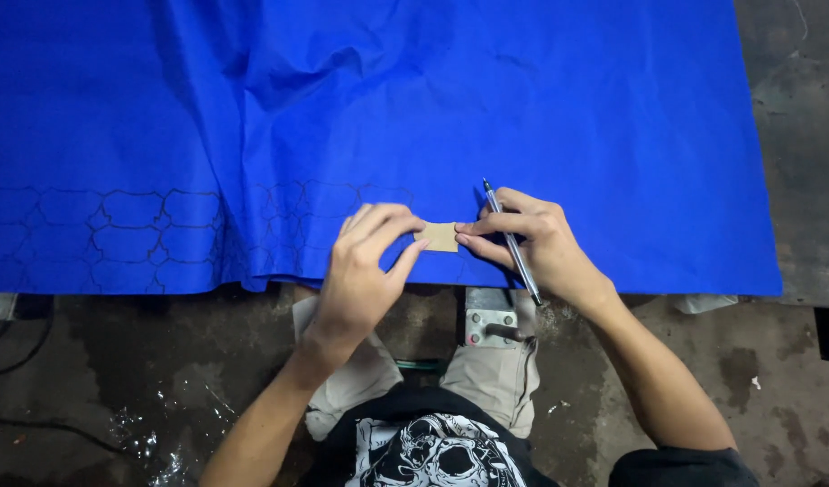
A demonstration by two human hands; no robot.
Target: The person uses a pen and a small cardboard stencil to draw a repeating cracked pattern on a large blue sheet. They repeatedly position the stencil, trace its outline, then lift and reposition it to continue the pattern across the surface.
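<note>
A large blue cloth (486,108) covers the table, with rows of pen-drawn outlines (135,225) along its near left edge. A small tan cardboard template (440,236) lies on the cloth near the front edge. My left hand (365,266) pinches the template's left side with fingers curled. My right hand (531,248) presses the template's right side with its fingertips while gripping a silver pen (511,239), tip pointing away from me.
The cloth's near edge hangs over the table front. A metal bracket (491,325) sits below the edge between my knees. Dark stained concrete floor (117,379) lies beneath, and bare grey tabletop (802,135) shows to the right.
</note>
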